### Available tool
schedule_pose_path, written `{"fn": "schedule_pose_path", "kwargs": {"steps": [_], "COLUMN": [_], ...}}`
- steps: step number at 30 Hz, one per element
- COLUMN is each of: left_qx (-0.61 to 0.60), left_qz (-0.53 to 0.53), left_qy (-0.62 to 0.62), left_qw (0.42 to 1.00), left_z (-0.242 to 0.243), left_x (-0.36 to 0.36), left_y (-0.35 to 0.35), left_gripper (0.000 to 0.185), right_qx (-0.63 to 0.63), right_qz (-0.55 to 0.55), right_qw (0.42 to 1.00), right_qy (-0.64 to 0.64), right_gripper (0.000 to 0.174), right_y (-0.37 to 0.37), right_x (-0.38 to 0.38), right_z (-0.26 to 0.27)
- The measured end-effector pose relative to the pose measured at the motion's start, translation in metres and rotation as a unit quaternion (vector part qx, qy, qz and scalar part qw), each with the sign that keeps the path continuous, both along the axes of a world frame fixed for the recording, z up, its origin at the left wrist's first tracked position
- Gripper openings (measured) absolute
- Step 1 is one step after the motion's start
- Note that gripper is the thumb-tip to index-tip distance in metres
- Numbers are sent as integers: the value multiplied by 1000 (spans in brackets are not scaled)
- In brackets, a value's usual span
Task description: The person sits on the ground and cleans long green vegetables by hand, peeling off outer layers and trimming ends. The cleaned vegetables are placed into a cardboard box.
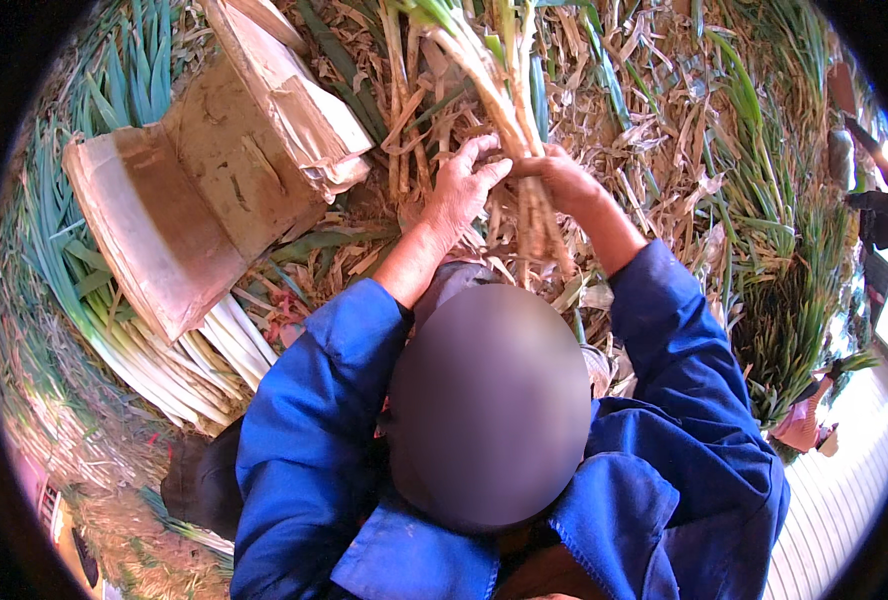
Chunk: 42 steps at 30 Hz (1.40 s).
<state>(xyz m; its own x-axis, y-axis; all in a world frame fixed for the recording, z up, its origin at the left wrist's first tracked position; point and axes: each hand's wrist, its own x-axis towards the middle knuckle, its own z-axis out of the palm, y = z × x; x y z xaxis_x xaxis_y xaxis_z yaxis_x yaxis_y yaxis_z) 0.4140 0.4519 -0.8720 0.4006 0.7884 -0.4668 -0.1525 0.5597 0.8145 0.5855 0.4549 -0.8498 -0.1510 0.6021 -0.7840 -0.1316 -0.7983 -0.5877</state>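
Note:
Several unpeeled leeks or large green onions (515, 120) are gathered in a loose bundle in front of me, roots towards me and green tops away. My right hand (560, 178) is closed around their pale stalks from the right. At the bundle's left side is my left hand (465, 184), its fingers bent and its thumb tip by the stalks; whether it grips any stalk cannot be told. A few more unpeeled stalks (406, 97) lie just beyond my left hand.
Dry husks and leaf scraps (639, 142) cover the ground. A worn cardboard piece (174, 180) stands at the left, over white peeled stalks (159, 360) with green leaves (140, 75). Green plants (781, 330) are piled at the right, near a ridged pale surface (841, 487).

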Motion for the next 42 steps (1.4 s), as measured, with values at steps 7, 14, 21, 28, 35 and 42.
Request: {"fn": "schedule_pose_path", "kwargs": {"steps": [7,14,21,28,35,42], "left_qx": [-37,157,41,1,160,266], "left_qz": [61,89,46,81,-101,-111], "left_qy": [145,266,-17,25,253,304], "left_qw": [987,947,998,996,949,908], "left_z": [-38,11,54,9,5,36], "left_x": [-29,-10,8,6,23,5], "left_y": [-16,-4,27,22,49,1], "left_gripper": [65,41,39,72,57,23], "right_qx": [115,226,76,14,96,3], "right_qz": [-86,-106,-186,-184,-192,-282], "right_qw": [989,962,973,971,976,954], "right_qy": [24,-111,110,152,45,100], "right_gripper": [45,37,30,20,12,30], "right_y": [18,7,57,34,14,48], "right_x": [61,71,20,-4,-12,33], "right_z": [119,152,19,-9,-10,-15]}}
